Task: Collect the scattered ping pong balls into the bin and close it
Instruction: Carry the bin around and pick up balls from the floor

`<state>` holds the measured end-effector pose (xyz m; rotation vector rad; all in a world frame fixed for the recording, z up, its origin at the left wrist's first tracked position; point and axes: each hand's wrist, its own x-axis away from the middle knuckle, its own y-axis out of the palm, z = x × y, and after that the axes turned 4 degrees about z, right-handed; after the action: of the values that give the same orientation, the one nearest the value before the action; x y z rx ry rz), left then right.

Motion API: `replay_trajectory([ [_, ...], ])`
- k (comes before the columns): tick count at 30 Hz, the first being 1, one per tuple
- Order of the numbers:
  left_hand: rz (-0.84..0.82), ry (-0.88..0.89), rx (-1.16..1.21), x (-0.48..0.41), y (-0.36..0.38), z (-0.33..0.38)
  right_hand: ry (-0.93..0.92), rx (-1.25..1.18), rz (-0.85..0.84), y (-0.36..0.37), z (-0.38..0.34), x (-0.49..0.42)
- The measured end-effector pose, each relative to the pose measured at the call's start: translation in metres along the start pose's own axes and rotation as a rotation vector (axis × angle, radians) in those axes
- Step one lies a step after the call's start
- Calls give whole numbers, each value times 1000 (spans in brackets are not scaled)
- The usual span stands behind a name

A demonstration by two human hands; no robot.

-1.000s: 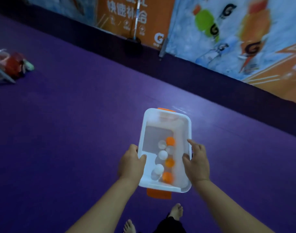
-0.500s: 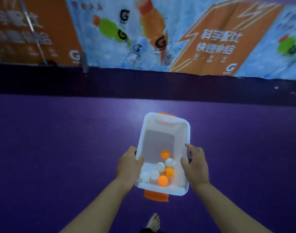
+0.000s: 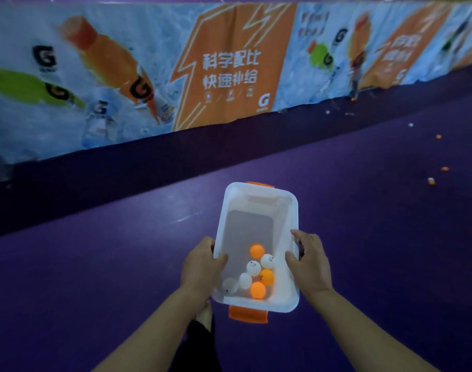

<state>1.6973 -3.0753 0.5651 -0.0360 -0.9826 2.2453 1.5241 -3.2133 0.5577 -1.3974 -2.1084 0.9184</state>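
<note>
Well, the left hand (image 3: 200, 267) and right hand (image 3: 310, 267) each grip a long side of the clear plastic bin (image 3: 288, 210), thumbs curled over its rim. Orange and white ping pong balls (image 3: 253, 267) cluster inside, between the hands. Loose balls (image 3: 431, 180) lie on the purple floor (image 3: 95, 264), well beyond the right hand.

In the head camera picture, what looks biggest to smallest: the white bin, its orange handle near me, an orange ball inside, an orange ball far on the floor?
1. white bin
2. near orange handle
3. orange ball inside
4. orange ball on the floor, tiny only because it is far; both balls may really match.
</note>
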Motion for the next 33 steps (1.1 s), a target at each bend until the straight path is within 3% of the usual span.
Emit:
replay_trajectory([
  [8, -195, 167, -39, -119, 25, 77, 153, 16, 147, -17, 1, -96],
  [21, -345, 347, -153, -295, 79, 180, 392, 13, 287, -18, 2, -247],
  [33, -335, 359, -216, -464, 188, 320, 414, -3, 282, -51, 61, -476],
])
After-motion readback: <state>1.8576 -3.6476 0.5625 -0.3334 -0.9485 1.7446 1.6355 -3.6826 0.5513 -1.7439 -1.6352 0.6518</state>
